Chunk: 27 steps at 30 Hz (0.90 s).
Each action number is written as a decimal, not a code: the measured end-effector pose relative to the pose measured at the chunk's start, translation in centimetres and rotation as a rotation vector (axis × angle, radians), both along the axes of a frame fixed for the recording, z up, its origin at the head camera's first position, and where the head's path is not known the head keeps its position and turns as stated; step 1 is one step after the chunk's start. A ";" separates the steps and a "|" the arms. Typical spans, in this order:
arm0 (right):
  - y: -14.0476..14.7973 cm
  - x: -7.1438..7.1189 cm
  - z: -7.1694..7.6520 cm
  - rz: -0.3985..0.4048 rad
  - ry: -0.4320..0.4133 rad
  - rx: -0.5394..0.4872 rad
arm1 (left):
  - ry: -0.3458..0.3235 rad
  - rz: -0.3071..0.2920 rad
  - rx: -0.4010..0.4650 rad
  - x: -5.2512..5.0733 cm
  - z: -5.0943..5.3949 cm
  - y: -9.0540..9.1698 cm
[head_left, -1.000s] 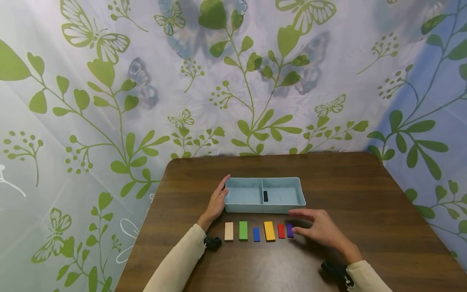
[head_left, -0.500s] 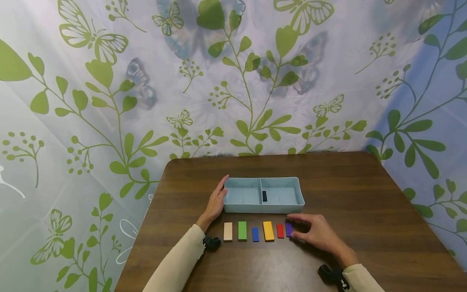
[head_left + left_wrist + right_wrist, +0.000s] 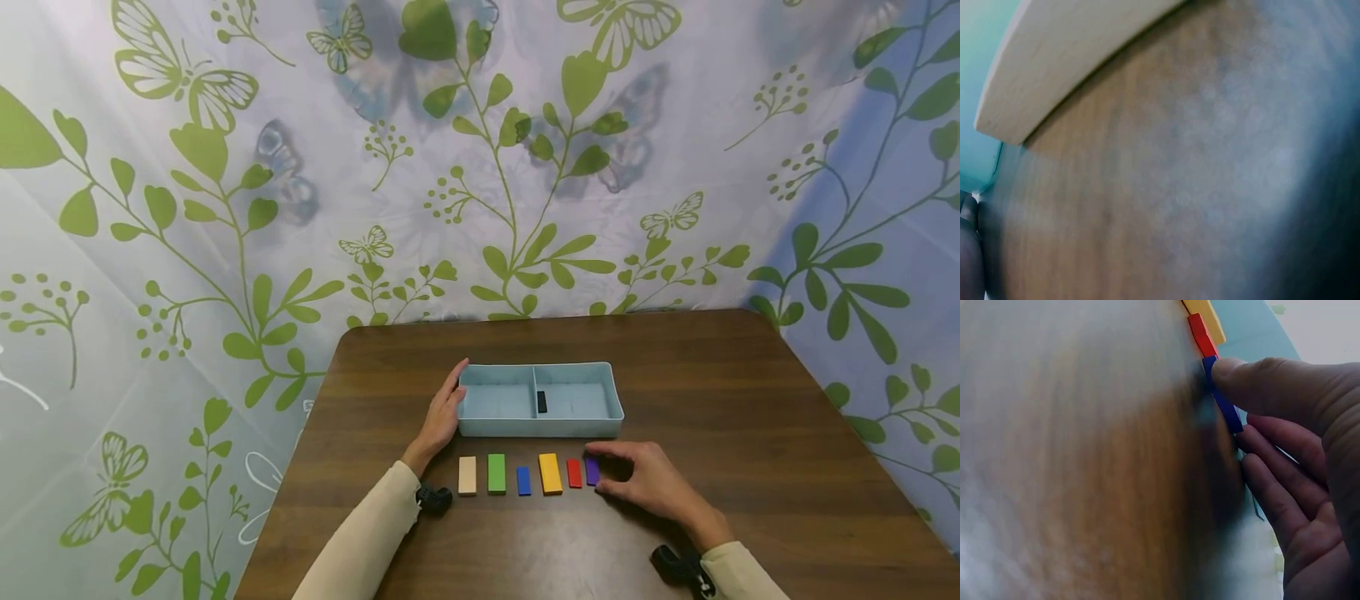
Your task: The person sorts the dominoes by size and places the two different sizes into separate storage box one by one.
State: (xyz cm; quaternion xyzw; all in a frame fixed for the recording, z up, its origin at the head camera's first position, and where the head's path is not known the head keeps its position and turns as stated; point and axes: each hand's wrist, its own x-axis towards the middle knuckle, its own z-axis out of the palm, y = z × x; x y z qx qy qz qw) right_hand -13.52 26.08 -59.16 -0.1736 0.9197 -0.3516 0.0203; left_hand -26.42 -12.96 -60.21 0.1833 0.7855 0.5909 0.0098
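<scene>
Some right fingers (image 3: 613, 448) nearer purple block (image 3: 592, 472)

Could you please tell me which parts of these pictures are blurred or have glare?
Head view: blocks fairly clear, soft glare on the table, near side; left wrist view: table blurred, beige block crisper; right wrist view: table smeared, pale haze at lower left, purple block and right hand clearer.

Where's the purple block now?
In the head view, the purple block ends the row on the right, beside the red block and in front of the tray, between thumb and forefinger of the right hand.
</scene>
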 end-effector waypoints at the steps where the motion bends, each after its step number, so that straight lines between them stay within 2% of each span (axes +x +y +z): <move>1: 0.0 0.0 0.1 0.004 -0.003 0.006 | -0.010 0.002 0.003 0.0 0.0 0.0; 3: -0.1 -0.1 0.2 0.010 -0.011 0.009 | -0.033 -0.003 0.040 -1.0 -1.7 -0.4; 4: -0.1 -0.1 0.2 0.011 -0.011 0.010 | -0.026 -0.003 0.041 -1.3 -2.1 -0.5; 7: -0.2 -0.1 0.2 0.006 -0.008 0.014 | -0.027 -0.006 0.043 -1.3 -2.1 -0.6; 8: -0.2 -0.1 0.2 0.003 -0.005 0.012 | -0.018 -0.006 0.043 -1.3 -2.1 -0.5; 10: -0.2 -0.1 0.2 -0.001 0.006 0.014 | -0.005 0.008 0.005 -0.3 -0.3 -0.2; 11: -0.2 -0.1 0.2 -0.002 0.011 0.014 | -0.013 0.012 0.006 0.0 0.1 0.0; 19: -0.1 -0.2 0.2 -0.028 0.033 -0.010 | -0.020 0.012 0.047 0.0 0.2 0.2; 27: 0.5 -0.4 0.8 -0.026 -0.041 -0.024 | -0.027 0.012 0.012 0.1 0.2 0.0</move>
